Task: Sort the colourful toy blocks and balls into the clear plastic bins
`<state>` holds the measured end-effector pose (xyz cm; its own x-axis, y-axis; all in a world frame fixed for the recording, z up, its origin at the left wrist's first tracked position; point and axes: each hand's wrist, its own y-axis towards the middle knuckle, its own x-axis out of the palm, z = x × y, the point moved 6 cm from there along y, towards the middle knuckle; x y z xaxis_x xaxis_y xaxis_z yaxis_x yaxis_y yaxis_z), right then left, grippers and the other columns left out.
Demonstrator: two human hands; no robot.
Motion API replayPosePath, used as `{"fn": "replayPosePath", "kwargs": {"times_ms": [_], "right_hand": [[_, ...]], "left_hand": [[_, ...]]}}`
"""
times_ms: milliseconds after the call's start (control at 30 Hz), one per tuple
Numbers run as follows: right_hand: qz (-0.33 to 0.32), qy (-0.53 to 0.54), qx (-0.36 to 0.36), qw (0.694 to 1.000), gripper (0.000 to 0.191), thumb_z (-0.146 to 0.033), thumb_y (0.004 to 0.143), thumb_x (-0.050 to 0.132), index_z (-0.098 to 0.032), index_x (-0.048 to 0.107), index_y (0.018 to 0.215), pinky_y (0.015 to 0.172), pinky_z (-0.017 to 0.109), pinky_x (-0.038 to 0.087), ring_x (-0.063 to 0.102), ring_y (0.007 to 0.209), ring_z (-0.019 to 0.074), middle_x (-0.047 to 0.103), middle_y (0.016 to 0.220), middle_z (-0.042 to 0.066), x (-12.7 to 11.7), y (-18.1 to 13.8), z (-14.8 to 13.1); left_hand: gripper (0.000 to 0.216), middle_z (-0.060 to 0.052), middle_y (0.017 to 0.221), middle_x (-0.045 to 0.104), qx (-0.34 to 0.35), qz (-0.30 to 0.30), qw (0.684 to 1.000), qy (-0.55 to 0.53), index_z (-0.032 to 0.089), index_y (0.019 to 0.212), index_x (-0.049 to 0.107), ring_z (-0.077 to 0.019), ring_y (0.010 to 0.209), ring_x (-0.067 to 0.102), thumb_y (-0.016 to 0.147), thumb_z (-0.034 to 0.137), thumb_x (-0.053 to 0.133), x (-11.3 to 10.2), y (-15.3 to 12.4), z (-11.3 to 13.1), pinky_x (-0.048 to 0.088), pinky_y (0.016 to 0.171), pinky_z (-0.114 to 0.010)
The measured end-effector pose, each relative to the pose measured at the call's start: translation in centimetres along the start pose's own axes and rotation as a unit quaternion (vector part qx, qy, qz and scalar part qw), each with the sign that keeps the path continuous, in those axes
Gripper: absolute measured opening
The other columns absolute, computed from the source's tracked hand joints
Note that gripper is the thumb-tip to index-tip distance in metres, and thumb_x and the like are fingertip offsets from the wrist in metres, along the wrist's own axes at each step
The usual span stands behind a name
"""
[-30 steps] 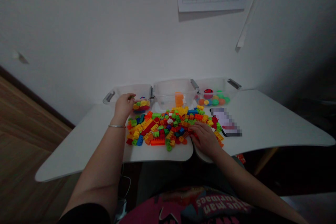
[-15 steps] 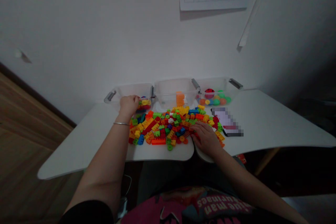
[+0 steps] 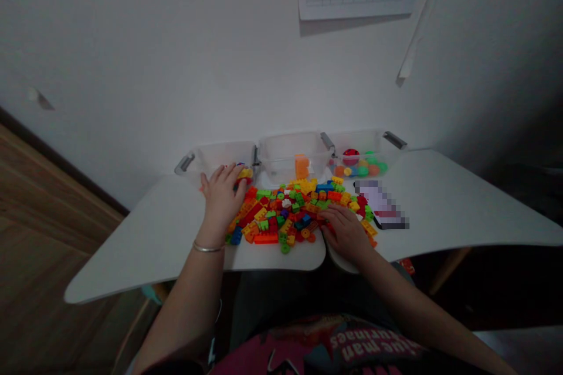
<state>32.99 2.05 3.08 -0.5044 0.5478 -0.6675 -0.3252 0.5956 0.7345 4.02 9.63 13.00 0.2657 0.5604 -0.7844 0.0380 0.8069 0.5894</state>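
Note:
A heap of mixed toy building bricks (image 3: 272, 217) in red, yellow, orange, green and blue covers the middle of the white table. Over the heap's left end, in front of the left clear bin (image 3: 220, 152), my left hand (image 3: 222, 193) is spread open, with no held thing showing. Yellow and red pieces (image 3: 245, 174) show inside that bin, partly behind my fingers. My right hand (image 3: 345, 231) rests on the right side of the heap, its fingers curled down onto the bricks. Its fingertips are partly hidden, so whether they grip a brick does not show.
The middle clear bin (image 3: 281, 146) holds an orange block (image 3: 301, 166). In the right clear bin (image 3: 365, 140) lie colourful balls (image 3: 363, 170) and a red ball (image 3: 350, 156). A phone (image 3: 382, 205) lies right of the heap. A wall stands behind the bins.
My left hand has come back from the left bin toward the heap, and its closed fingers have spread apart. My right hand has stayed in place.

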Motion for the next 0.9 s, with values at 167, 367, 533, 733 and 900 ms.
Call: {"fn": "replayPosePath", "kwargs": {"times_ms": [167, 367, 533, 733, 900], "right_hand": [[0.002, -0.002, -0.007, 1.000, 0.023, -0.021, 0.091, 0.055, -0.018, 0.066, 0.111, 0.099, 0.046, 0.052, 0.061, 0.111, 0.0270, 0.074, 0.107, 0.008, -0.1, 0.0, 0.0], [-0.014, 0.010, 0.021, 1.000, 0.025, -0.022, 0.091, 0.054, -0.021, 0.067, 0.113, 0.100, 0.048, 0.050, 0.061, 0.113, 0.0267, 0.073, 0.108, 0.009, 0.1, 0.0, 0.2], [-0.014, -0.003, 0.015, 1.000, 0.024, -0.022, 0.092, 0.054, -0.020, 0.068, 0.111, 0.099, 0.047, 0.051, 0.061, 0.111, 0.0271, 0.073, 0.108, 0.008, 0.1, 0.1, 0.1], [-0.018, 0.002, 0.010, 1.000, 0.024, -0.021, 0.092, 0.052, -0.019, 0.067, 0.111, 0.099, 0.047, 0.050, 0.061, 0.111, 0.0267, 0.073, 0.108, 0.009, 0.1, 0.1, 0.1], [-0.023, 0.003, 0.012, 1.000, 0.023, -0.021, 0.091, 0.054, -0.019, 0.067, 0.110, 0.100, 0.047, 0.050, 0.060, 0.112, 0.0270, 0.073, 0.108, 0.009, 0.3, 0.1, 0.2]], "left_hand": [[0.044, -0.010, 0.142, 0.058, 0.057, -0.049, 0.997, -0.029, 0.025, 0.134, 0.059, -0.0333, 0.136, 0.045, 0.096, 0.039, 0.043, 1.3, -6.9, 4.3, 0.017, 0.118, -0.066], [0.050, -0.011, 0.143, 0.057, 0.111, -0.077, 0.990, -0.048, 0.028, 0.143, 0.050, -0.0325, 0.135, 0.047, 0.094, 0.038, 0.049, 3.2, -10.1, 6.7, 0.015, 0.119, -0.064], [0.072, -0.012, 0.146, 0.053, 0.136, -0.089, 0.986, -0.035, 0.027, 0.150, 0.041, -0.0360, 0.138, 0.042, 0.084, 0.049, 0.062, 3.8, -10.1, 6.9, 0.010, 0.121, -0.064], [0.068, -0.012, 0.143, 0.056, 0.121, -0.079, 0.989, -0.023, 0.028, 0.149, 0.042, -0.0356, 0.137, 0.044, 0.087, 0.049, 0.058, 4.6, -9.9, 6.2, 0.005, 0.120, -0.065], [0.061, -0.014, 0.140, 0.058, 0.116, -0.059, 0.991, -0.024, 0.022, 0.149, 0.043, -0.0336, 0.132, 0.049, 0.091, 0.043, 0.051, 5.0, -10.0, 5.9, 0.010, 0.121, -0.063]]}}
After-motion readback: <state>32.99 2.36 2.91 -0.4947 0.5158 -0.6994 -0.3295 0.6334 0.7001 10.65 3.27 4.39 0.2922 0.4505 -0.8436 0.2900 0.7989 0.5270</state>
